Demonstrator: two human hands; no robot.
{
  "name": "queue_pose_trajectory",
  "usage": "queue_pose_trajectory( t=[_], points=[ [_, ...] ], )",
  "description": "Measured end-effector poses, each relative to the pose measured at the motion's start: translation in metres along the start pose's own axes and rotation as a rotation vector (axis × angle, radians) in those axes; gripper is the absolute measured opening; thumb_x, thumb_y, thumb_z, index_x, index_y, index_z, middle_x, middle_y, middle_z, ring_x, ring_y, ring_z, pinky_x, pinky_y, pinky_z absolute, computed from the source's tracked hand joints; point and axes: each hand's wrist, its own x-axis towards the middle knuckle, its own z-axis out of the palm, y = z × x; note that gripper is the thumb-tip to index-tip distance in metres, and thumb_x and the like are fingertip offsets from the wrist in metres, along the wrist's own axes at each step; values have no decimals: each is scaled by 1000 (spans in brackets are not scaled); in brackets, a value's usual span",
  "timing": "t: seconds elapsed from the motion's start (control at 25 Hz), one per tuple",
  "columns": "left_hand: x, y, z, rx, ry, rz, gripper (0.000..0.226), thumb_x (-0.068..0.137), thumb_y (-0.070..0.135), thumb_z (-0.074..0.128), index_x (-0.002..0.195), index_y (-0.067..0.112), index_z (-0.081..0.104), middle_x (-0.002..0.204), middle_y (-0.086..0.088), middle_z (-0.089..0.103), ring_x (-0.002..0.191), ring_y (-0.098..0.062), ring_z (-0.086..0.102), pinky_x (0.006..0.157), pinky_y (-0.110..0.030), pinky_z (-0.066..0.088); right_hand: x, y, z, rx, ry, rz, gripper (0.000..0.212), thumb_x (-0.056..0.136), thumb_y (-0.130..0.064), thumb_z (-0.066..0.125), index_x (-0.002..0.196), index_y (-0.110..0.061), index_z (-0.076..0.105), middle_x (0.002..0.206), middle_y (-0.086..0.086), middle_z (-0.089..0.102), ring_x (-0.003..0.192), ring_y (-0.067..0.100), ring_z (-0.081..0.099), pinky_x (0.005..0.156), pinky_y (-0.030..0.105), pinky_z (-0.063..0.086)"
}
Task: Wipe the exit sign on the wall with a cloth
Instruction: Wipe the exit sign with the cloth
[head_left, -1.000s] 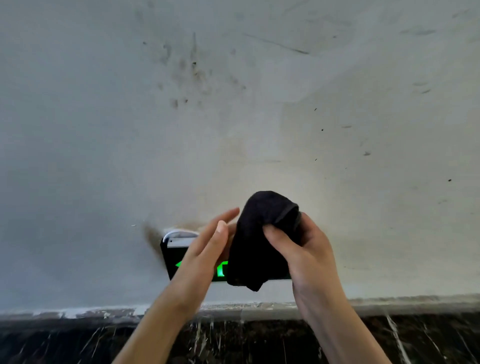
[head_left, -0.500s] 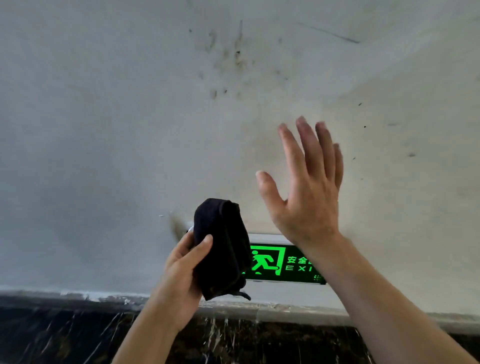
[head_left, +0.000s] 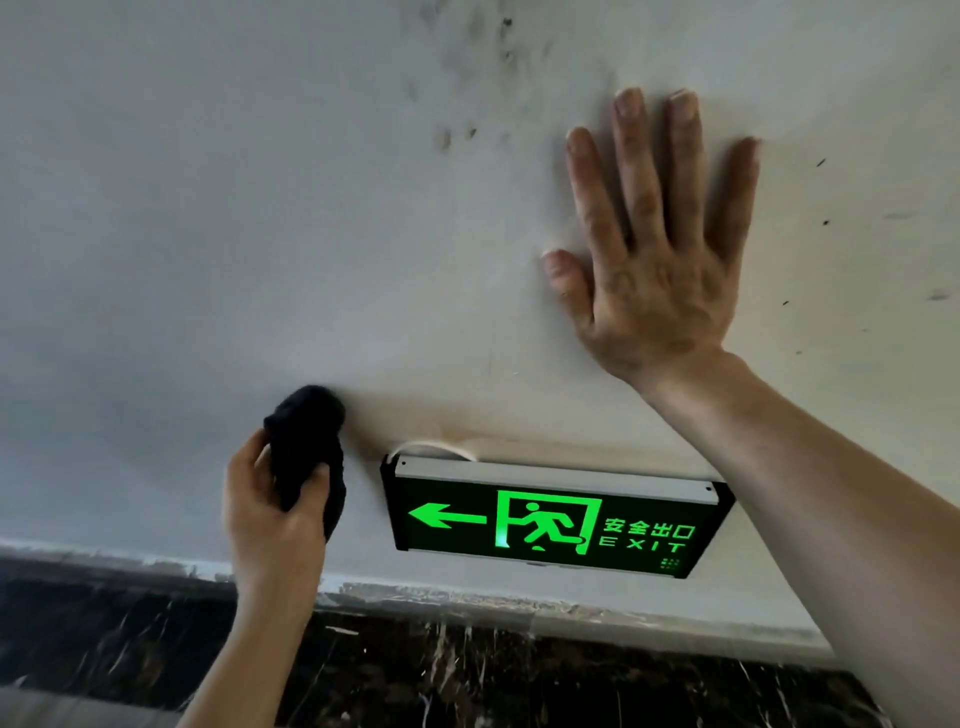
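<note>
The exit sign (head_left: 550, 519) is a black box with a glowing green arrow, running figure and "EXIT" lettering, fixed low on the white wall. A bunched black cloth (head_left: 309, 441) is gripped in my left hand (head_left: 270, 514), just left of the sign's left end and apart from it. My right hand (head_left: 654, 260) lies flat on the wall above the sign's right half, fingers spread, holding nothing. My right forearm crosses in front of the sign's right end.
The white wall (head_left: 208, 234) carries dark smudges (head_left: 457, 135) above the sign and small specks at the right. A white cable (head_left: 431, 448) loops out behind the sign's top left. A dark marble baseboard (head_left: 467, 675) runs below a chipped paint edge.
The cloth passed from both hands into my left hand, which moved left off the sign and uncovered it. My right hand let go, rose and flattened against the wall.
</note>
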Motion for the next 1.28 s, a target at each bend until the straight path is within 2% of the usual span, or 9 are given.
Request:
queue_pose_trajectory(
  t=[0.08,0.24,0.36,0.4,0.52,0.68,0.8,1.04,1.28],
  points=[
    [-6,-7,17,170,-39,108,54,90,-5,68,127,31,54,104,23,60,93,14,58,80,-13,44,-2,0,2,2,11,-4,65,95,-56,28,148,-20,31,150,9,33,139,34,24,113,59,12],
    [-16,-20,33,235,-45,131,52,88,-8,68,124,29,58,101,22,61,87,19,58,66,-12,45,-1,-1,5,3,39,1,64,94,-55,30,147,-20,34,149,10,41,139,34,27,113,60,13],
    [-24,-30,34,272,-76,117,51,89,-10,65,120,29,59,93,15,65,75,9,62,52,-11,50,-2,-2,5,15,46,8,63,94,-54,31,147,-21,35,149,10,43,139,34,27,114,60,14],
    [-25,-32,34,279,-72,112,49,89,-10,65,122,26,61,91,13,66,73,6,63,52,-9,50,-2,-1,5,18,40,7,63,94,-54,32,147,-21,35,149,10,43,139,34,27,114,60,13],
    [-28,-37,35,305,-24,66,43,90,-6,65,120,25,61,88,14,65,72,-4,63,52,-15,45,-1,-1,5,29,32,10,63,94,-55,31,147,-21,36,149,11,44,139,34,27,113,60,14],
    [-25,-51,33,322,-28,-55,30,92,-3,64,93,26,57,79,2,66,71,-14,62,56,-28,43,-1,-2,3,22,45,16,63,94,-54,30,146,-20,37,147,11,47,138,34,28,112,61,17],
    [-27,-65,29,354,-70,-173,31,89,-7,61,83,24,59,71,-6,67,64,-21,60,53,-30,43,-1,-2,3,19,51,17,62,94,-54,31,146,-20,37,147,12,47,138,34,29,112,61,17],
    [-25,-84,22,440,-171,-239,31,88,-10,57,80,20,61,66,-8,65,61,-23,58,53,-28,42,-2,-1,7,-1,70,11,63,93,-55,32,146,-21,36,148,11,43,138,34,28,113,59,14],
    [-16,-94,19,497,-221,-269,30,86,-10,56,80,19,63,67,-10,68,63,-27,62,55,-31,44,-3,-1,11,-7,69,5,64,94,-56,31,148,-22,31,150,7,28,139,35,25,115,57,7]
  ],
)
